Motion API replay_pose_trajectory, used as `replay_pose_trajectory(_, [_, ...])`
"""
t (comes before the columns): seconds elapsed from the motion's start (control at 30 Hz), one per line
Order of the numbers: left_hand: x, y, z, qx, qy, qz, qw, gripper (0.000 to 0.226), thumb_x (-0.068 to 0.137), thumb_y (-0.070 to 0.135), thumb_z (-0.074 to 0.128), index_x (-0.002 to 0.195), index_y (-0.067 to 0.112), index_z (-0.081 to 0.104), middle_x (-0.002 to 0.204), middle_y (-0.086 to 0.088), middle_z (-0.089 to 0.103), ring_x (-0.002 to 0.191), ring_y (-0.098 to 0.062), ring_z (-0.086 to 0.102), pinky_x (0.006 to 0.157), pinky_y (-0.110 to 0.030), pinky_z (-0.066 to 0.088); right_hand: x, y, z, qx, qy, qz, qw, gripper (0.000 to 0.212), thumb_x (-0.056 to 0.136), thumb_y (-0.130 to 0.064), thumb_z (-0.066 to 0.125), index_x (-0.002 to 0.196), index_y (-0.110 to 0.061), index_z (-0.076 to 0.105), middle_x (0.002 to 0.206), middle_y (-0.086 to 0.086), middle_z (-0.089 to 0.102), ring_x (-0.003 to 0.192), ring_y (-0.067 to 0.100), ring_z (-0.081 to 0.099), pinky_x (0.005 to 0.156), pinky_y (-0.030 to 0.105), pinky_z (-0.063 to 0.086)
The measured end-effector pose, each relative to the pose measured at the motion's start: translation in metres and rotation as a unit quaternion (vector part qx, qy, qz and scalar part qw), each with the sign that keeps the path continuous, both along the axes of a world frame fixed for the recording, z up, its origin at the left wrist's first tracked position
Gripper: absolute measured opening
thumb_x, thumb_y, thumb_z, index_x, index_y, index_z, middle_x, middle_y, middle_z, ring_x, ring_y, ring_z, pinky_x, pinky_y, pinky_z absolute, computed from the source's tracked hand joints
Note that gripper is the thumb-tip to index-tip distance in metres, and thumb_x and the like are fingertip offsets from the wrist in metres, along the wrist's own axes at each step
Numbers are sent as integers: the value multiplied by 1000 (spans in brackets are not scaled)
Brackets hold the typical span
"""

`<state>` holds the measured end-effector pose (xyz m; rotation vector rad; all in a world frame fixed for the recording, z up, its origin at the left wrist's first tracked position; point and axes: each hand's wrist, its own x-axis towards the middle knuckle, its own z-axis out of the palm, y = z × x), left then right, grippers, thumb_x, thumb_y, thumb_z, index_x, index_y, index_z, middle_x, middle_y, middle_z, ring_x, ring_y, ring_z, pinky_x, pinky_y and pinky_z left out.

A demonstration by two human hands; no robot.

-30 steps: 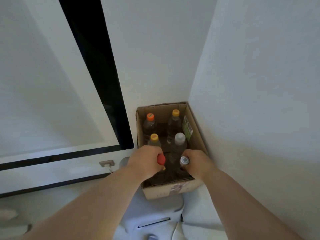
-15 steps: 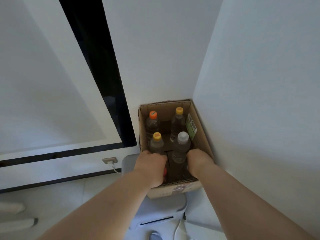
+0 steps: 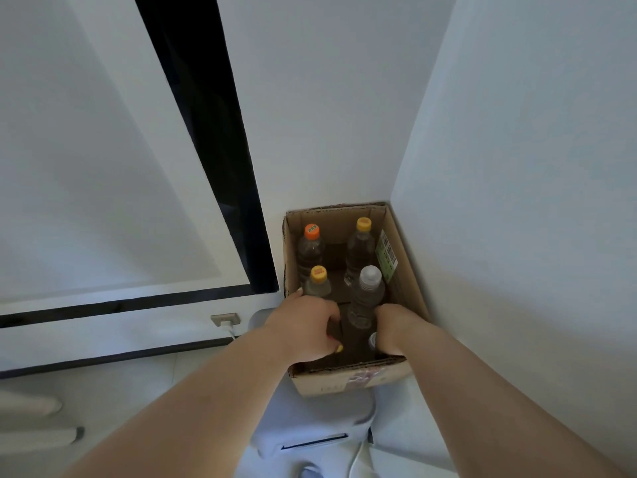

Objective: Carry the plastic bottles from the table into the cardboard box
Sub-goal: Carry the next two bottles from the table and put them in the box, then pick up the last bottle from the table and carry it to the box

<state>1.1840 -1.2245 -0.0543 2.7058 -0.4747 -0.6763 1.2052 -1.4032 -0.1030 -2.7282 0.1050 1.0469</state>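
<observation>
Both hands deeper in the cardboard box (image 3: 406, 270) than a second ago, when the red cap and a pale cap showed above the knuckles. Left hand (image 3: 303, 329) curled at the near-left of the box; the red cap it held is now hidden, so whether its grip is on a bottle I cannot tell. Right hand (image 3: 396, 331) curled at the near-right, closed round a bottle whose pale cap (image 3: 373, 340) just shows beside the fingers – lower than before.

Four bottles stand upright further back: orange-cap bottle (image 3: 311, 248) back-left, yellow-cap bottle (image 3: 361, 246) back-right, second yellow-cap bottle (image 3: 319, 282) mid-left, white-cap bottle (image 3: 368, 291) mid-right between the hands. Same spots as earlier.

Box sits in the wall corner, on a white appliance (image 3: 310, 422). Wall socket (image 3: 225, 319) to the left.
</observation>
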Motion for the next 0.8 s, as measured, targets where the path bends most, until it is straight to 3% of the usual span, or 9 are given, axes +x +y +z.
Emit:
replay_pose_trajectory(0.07, [3,6,-2,-29,-10,37,999,34,81,39,71,114,31,65,109,8,69,104,-15,63,100,-33,49,2,0,12,30,-11,-22,999,33,80,-11,69,113,-13,66,110,10,69,99,28,66,85,36,57])
replay_pose_trajectory(0.17, [4,17,-2,-110,-18,103,988,40,79,38,74,117,34,63,113,14,68,107,-10,63,93,-32,54,-2,1,37,114,-97,-97,984,38,78,-11,72,115,-19,67,105,3,71,97,23,66,82,33,57])
replay_pose_trajectory(0.3, [-4,36,22,-239,-16,197,951,64,81,31,78,139,34,50,129,21,59,120,1,54,101,-21,43,-17,6,77,299,-213,-178,913,56,82,-19,77,134,-21,57,127,-1,65,110,15,63,89,27,49])
replay_pose_trajectory(0.4, [-19,53,53,-329,-20,244,912,72,80,28,80,142,35,44,138,15,55,127,-5,52,110,-36,42,-32,9,110,413,-241,-193,857,65,82,-16,78,141,-25,51,132,-3,63,116,14,63,101,34,51])
replay_pose_trajectory(0.5, [-46,72,83,-396,-45,261,879,74,82,21,78,142,39,39,140,14,53,128,-7,54,111,-36,41,-57,15,142,488,-264,-195,808,67,82,-11,77,140,-34,51,131,-6,65,117,13,65,103,39,50])
replay_pose_trajectory(0.63, [-100,103,124,-482,-100,263,830,77,86,11,73,147,39,36,141,14,55,122,-3,61,104,-33,48,-109,34,185,564,-290,-184,751,60,86,-6,72,126,-46,54,129,-4,66,111,13,69,93,40,55])
replay_pose_trajectory(0.73, [-154,128,154,-531,-155,249,795,75,80,19,72,143,43,40,138,15,58,119,-6,64,92,-27,50,-160,56,213,607,-315,-173,709,59,88,1,66,125,-43,55,124,1,67,101,18,71,76,32,60])
replay_pose_trajectory(0.8, [-206,152,168,-557,-177,232,778,73,76,22,70,140,44,42,135,17,60,117,-7,65,92,-27,48,-211,80,223,620,-330,-160,694,59,88,4,63,126,-41,56,121,0,68,99,21,69,71,29,60])
